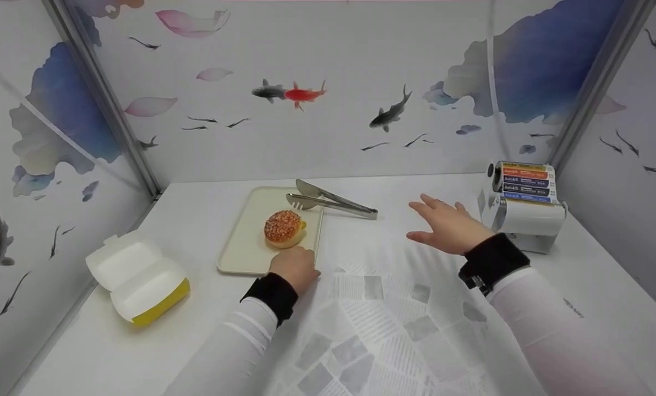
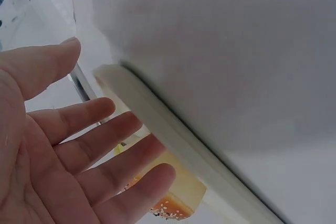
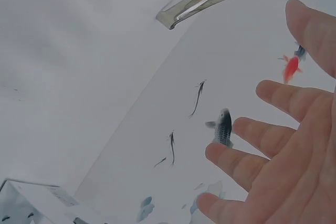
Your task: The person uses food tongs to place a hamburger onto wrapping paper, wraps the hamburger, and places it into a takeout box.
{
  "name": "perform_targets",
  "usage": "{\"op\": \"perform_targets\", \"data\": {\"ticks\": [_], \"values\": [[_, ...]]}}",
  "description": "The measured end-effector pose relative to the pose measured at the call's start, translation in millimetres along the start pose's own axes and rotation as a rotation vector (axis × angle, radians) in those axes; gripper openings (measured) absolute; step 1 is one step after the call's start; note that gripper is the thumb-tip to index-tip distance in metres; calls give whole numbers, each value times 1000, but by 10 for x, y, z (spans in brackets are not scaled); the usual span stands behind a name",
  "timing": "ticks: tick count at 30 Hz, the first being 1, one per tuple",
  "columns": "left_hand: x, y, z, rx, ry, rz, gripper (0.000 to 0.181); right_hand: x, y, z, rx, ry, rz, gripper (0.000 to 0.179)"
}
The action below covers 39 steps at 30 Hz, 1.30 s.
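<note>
— Black cuffs (image 1: 496, 258) circle two wrists, but how are the fingers?

— Extended and loosely spread, gripping nothing. The left hand (image 1: 295, 269) is at five o'clock on the cream tray (image 1: 242, 247), beside its rim; I can't tell whether they touch. The right hand (image 1: 441, 224) is well off at three o'clock, over the table (image 1: 196, 231).

— And the bun (image 1: 285, 228)?

— One, seeded, lying on the one tray, slightly to three o'clock of its middle. One pair of tongs (image 1: 342, 206) rests at two o'clock, its tips over the tray's edge.

— Farther out?

— One open lunch box (image 1: 141, 278) between eight and nine, one white dispenser (image 1: 529, 214) at three beyond the right hand, printed paper (image 1: 361, 319) between four and five. White tabletop, white walls (image 1: 306, 148) painted with fish and petals, two metal posts (image 1: 89, 77) at the corners.

— Do the wrist views add anything?

— Both palms; the head view gives the backs. The left one also shows the bun's pale side behind the fingers. Only the head view shows the lunch box.
</note>
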<state>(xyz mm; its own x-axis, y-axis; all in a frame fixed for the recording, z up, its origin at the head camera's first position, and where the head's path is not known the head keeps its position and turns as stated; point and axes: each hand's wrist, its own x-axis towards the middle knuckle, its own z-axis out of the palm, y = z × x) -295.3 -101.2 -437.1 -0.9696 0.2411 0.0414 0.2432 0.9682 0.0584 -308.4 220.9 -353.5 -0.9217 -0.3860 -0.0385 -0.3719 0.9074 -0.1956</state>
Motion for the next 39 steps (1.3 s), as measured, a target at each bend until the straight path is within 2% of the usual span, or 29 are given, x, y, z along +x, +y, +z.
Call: {"op": "perform_targets", "data": {"ticks": [2,10,19,20,26,27,32,35,39], "values": [[22,16,33,16,12,-4,26,17,-1,25,3,-4,1,76],[48,48,97,59,126,13,13,50,51,55,-2,-17,11,75],[119,49,43,84,101,66,18,90,112,59,-3,-41,22,75],[149,12,99,91,132,86,18,96,115,59,-3,-43,22,75],[132,10,53,67,160,118,16,128,132,67,-7,-57,21,75],[108,48,-13,49,134,107,16,134,138,72,-5,-62,24,75],[170,64,7,5,103,112,16,173,174,121,-5,-83,38,75],[211,45,8,-21,60,126,17,196,200,167,-13,-89,37,73],[263,-12,7,-37,-5,186,22,226,237,215,-31,-94,29,71]]}}
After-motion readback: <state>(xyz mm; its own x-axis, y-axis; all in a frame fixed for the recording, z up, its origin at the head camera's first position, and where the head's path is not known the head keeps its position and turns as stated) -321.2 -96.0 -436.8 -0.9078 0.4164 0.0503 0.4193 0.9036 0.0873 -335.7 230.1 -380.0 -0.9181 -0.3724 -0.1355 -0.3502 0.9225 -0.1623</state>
